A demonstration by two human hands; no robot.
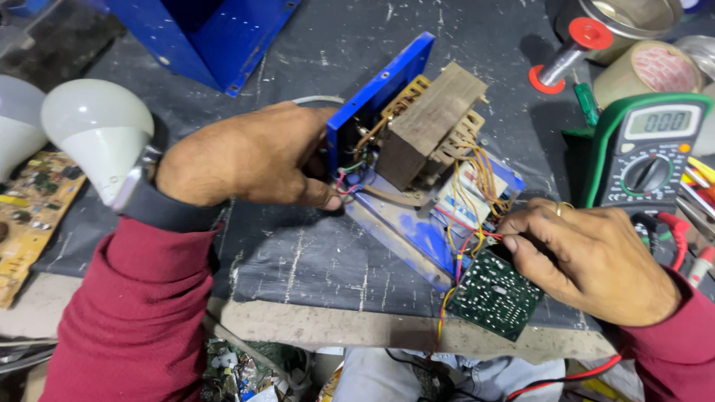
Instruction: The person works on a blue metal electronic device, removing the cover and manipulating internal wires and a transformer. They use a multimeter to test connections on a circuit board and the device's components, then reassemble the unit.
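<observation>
A blue metal chassis (395, 231) lies on the dark bench mat, carrying a brown transformer (430, 123) and a tangle of yellow, orange and red wires (477, 186). My left hand (249, 156) grips the chassis's upright blue end panel (376, 93), thumb near the wires at its base. My right hand (592, 260) pinches red wires beside a green circuit board (495, 294) that hangs off the chassis's near end on its leads.
A green multimeter (648, 152) with red probe leads stands at the right. Behind it are a solder spool (570, 45) and tape roll (646, 71). Two white bulbs (93, 130) and a yellow circuit board (30, 212) lie left. A blue metal cover (212, 37) sits behind.
</observation>
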